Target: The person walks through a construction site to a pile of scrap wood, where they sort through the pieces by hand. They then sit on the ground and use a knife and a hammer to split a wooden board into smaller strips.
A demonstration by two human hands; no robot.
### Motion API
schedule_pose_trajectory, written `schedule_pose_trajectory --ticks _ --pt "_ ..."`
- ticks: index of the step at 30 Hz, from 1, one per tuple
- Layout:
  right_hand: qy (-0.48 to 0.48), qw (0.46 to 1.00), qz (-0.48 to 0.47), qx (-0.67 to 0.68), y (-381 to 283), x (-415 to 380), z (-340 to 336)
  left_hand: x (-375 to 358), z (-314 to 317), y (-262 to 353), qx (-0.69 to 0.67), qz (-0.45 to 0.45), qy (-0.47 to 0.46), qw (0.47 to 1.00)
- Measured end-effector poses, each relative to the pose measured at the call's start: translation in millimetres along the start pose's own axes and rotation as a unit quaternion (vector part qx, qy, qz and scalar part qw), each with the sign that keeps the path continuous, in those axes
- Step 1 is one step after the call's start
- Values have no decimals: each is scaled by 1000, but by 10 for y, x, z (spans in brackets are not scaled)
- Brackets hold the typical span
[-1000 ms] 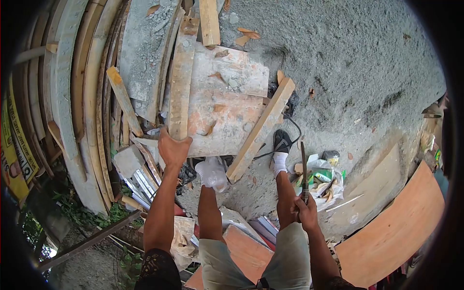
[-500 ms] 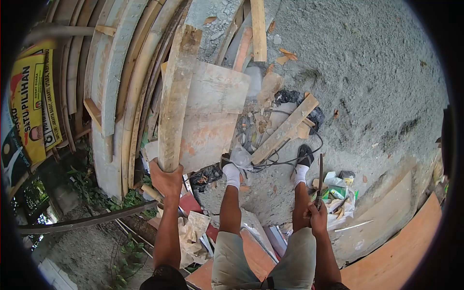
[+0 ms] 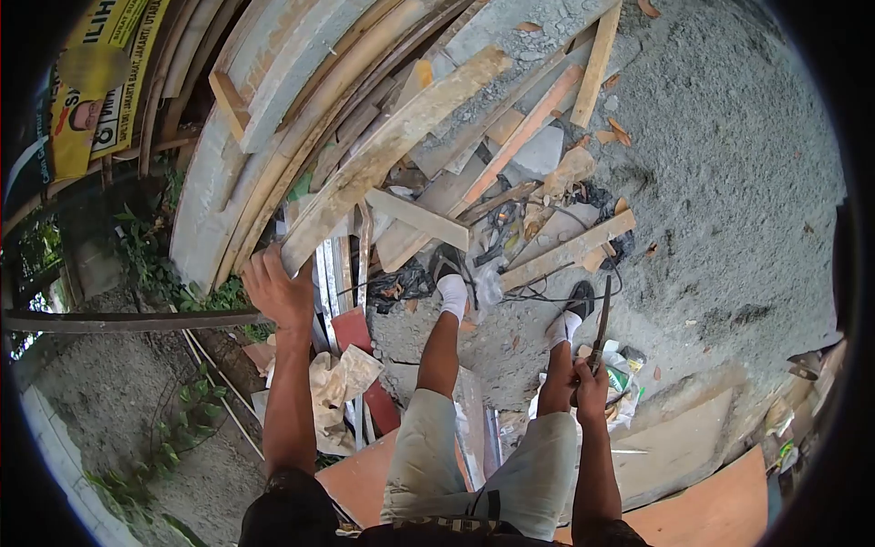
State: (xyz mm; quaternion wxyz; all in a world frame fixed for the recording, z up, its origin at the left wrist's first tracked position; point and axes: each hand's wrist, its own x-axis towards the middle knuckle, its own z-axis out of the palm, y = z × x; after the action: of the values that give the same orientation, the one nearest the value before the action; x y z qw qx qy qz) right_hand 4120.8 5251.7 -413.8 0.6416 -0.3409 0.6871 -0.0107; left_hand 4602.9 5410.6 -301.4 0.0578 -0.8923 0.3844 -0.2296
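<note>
My left hand (image 3: pixel 279 290) is closed at the near end of a long, weathered wooden plank (image 3: pixel 392 150). The plank slants up and to the right, its far end over the scrap wood. A short pale board (image 3: pixel 421 219) lies across other timber just right of it. In my right hand (image 3: pixel 591 387), fingers wrapped round its lower end, is a long narrow dark metal tool (image 3: pixel 604 314) pointing upward. That hand is above my right lower leg, beside a heap of wrappers and plastic (image 3: pixel 627 383).
Curved stacked boards (image 3: pixel 264 137) stand at the left beside a yellow banner (image 3: pixel 105 100). A reddish wood strip (image 3: pixel 524 137), a loose plank (image 3: pixel 570 251) and black cable (image 3: pixel 547 294) lie around my feet. Rough grey ground (image 3: pixel 729 201) extends right. Metal strips (image 3: pixel 328 283) lie below the plank.
The plank has swung from near upright to a slant toward the right. The broad pale panel beside it no longer shows, exposing scrap wood and metal strips. The camera view has shifted.
</note>
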Motion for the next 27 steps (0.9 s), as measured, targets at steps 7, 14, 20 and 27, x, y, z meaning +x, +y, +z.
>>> schedule_pose_trajectory --ticks 7,14,20,27 --pt "-46 996 -31 -69 7 19 260 -212 378 -446 -14 110 -90 990" --pt "-39 995 34 -83 -118 -124 467 -572 404 -375 -29 132 -59 989" --pt "-57 989 0 -134 -116 -22 470 -609 404 -350 -35 115 -62 991" --pt "-74 990 28 -115 -251 -57 636 -518 347 -349 -57 107 -58 991"
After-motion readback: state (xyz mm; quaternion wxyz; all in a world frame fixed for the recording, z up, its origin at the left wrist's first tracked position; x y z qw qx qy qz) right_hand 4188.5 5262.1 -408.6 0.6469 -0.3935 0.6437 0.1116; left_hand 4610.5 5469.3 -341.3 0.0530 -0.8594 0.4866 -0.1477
